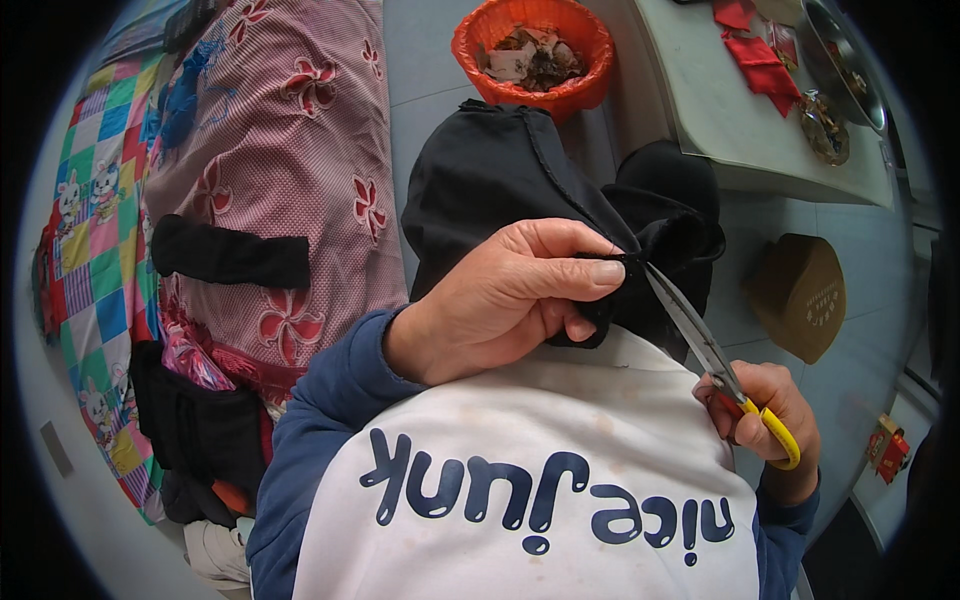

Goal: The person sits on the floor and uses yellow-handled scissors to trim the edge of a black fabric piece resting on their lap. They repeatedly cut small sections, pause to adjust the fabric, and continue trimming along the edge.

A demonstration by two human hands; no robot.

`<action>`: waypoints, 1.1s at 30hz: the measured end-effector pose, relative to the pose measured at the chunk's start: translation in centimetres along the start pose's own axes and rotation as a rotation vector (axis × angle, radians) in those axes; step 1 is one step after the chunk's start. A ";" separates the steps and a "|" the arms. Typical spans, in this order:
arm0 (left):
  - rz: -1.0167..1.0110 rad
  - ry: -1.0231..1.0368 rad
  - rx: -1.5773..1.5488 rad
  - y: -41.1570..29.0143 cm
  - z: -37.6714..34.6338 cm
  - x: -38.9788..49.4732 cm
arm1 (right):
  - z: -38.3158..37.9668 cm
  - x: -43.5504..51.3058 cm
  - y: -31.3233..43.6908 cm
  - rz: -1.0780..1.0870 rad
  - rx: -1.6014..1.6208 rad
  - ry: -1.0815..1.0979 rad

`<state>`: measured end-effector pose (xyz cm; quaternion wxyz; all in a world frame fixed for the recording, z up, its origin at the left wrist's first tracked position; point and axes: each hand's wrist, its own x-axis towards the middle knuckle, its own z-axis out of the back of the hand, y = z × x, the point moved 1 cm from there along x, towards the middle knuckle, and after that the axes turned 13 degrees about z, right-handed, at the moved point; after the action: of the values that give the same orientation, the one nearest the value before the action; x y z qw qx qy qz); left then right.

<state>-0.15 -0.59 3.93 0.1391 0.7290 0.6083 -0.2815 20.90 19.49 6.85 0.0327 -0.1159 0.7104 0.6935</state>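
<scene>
Between thumb and fingers, my left hand (502,296) pinches the edge of a black cloth garment (499,161), which spreads over my lap. A seam or trimmed edge runs down its length towards my fingers. My right hand (769,412) grips the yellow handles of a pair of scissors (686,315). Their metal blades point up and left, with the tips at the black fabric right beside my left fingertips. The blades look nearly closed. Part of the cloth is hidden behind my left hand.
To the left lies a pink flowered cover (262,150) with a black cloth strip (229,251) on it. A red-orange lined bin (532,56) holding scraps stands ahead. A pale table (780,142) with red cloth and a metal bowl is at upper right; a brown stool (799,296) stands below.
</scene>
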 end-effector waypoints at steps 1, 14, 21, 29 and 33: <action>-0.005 -0.011 0.004 0.0 0.0 0.0 | 0.0 0.0 0.0 -0.007 0.009 -0.002; -0.010 0.009 0.000 -0.1 0.0 0.0 | 0.1 0.0 -0.1 0.006 0.012 0.007; -0.067 0.035 0.072 0.1 0.3 0.2 | -0.2 0.2 -0.1 0.003 0.012 -0.026; -0.659 -0.121 0.652 0.8 0.0 0.2 | -0.3 0.2 -0.3 -0.001 -0.001 -0.037; -0.243 -0.062 0.242 0.5 0.8 0.4 | -0.3 0.2 -0.2 -0.001 -0.011 -0.048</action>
<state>0.16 -0.85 2.98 0.0340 0.6526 0.6489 -0.3896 20.83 19.16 6.62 0.0495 -0.0995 0.7056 0.6998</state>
